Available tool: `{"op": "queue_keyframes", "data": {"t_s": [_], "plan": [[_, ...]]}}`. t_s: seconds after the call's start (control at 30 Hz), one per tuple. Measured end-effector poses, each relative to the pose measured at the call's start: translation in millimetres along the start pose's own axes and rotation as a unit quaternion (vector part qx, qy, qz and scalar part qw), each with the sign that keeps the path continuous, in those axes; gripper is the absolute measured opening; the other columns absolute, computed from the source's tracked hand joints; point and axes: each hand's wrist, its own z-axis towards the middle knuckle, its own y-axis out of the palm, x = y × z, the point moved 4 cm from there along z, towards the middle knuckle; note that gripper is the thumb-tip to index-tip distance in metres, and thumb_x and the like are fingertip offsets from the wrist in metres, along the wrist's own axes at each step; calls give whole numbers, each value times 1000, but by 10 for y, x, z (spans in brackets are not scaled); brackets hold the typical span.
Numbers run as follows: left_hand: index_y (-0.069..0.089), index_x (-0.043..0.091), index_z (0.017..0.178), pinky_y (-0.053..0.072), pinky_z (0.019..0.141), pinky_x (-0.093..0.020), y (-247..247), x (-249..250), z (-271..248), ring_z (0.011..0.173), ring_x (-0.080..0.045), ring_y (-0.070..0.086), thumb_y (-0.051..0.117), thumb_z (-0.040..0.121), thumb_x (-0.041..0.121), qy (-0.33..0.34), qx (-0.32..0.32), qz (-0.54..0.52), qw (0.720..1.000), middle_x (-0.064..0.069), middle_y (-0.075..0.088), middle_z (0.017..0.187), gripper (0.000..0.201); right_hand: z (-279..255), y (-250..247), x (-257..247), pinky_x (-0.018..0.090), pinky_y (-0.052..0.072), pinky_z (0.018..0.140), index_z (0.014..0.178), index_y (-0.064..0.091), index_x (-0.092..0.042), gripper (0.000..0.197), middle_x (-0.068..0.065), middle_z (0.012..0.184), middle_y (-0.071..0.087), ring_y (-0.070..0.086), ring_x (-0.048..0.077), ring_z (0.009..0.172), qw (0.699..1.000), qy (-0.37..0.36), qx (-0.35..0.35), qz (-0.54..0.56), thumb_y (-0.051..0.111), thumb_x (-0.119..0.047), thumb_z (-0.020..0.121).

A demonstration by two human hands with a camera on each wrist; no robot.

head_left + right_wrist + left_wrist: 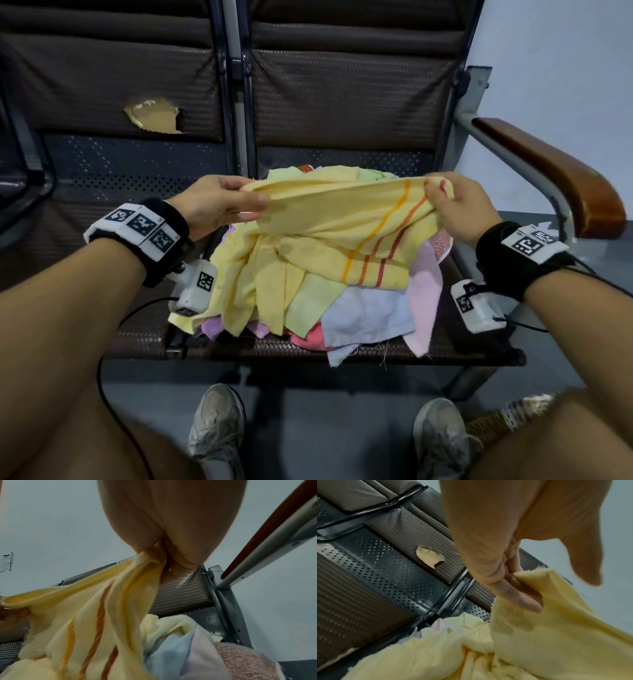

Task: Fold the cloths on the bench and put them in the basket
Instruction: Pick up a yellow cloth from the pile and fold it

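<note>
**Heap of cloths on the right seat**

The surface [137, 335], a dark woven bench seat, carried a loose pile of cloths [359, 308] toward its right end. Blue [368, 317], pink [424, 291] and red [310, 337] pieces reached the front edge, some overhanging it.

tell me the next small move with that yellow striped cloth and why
Probably lift it higher and pull the edge taut. The left hand and right hand each hold an end of the yellow striped cloth, but its lower part still sags bunched on the pile, so it cannot fold cleanly.

Two hands [219, 202] [459, 209], one cloth pile [363, 308], two shoes [219, 428] [440, 435].
</note>
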Motion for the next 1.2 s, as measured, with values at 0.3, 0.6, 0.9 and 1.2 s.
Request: {"op": "queue_keyframes", "data": {"t_s": [0.3, 0.6, 0.9, 1.2], "plan": [[74, 20, 75, 58, 75, -45, 14, 284, 70, 73, -15, 65, 63, 87, 60, 156, 164, 177, 958, 3, 68, 72, 42, 63, -181, -281, 25, 48, 68, 80, 69, -25, 29, -4, 80, 69, 62, 9, 75, 993, -8, -114, -41, 49, -15, 99], [75, 20, 80, 56, 60, -29, 105, 1103, -117, 69, -13, 68, 85, 68, 51, 171, 93, 249, 949, -3, 74, 79, 34, 289, -673, -923, 26, 35, 55, 59, 43, -15, 36, -10, 57, 43, 43, 9, 54, 994, -31, -60, -80, 44, -23, 94], [71, -2, 84, 47, 60, -41, -15, 1659, -273, 67, -21, 53, 62, 91, 50, 233, 268, 158, 921, -14, 60, 74, 54, 428, -1044, -1278, 30, 51, 66, 80, 71, -22, 32, -6, 74, 72, 67, 10, 70, 994, -24, -93, -50, 64, -52, 90], [62, 9, 81, 49, 52, -28, 499, 1982, -132, 56, -20, 61, 58, 97, 36, 149, 289, -83, 942, -5, 60, 70, 32, 545, -885, -1583, 32, 61, 66, 105, 68, 2, 30, 12, 93, 78, 77, 22, 78, 955, 168, -78, 230, 71, -25, 92]]}}
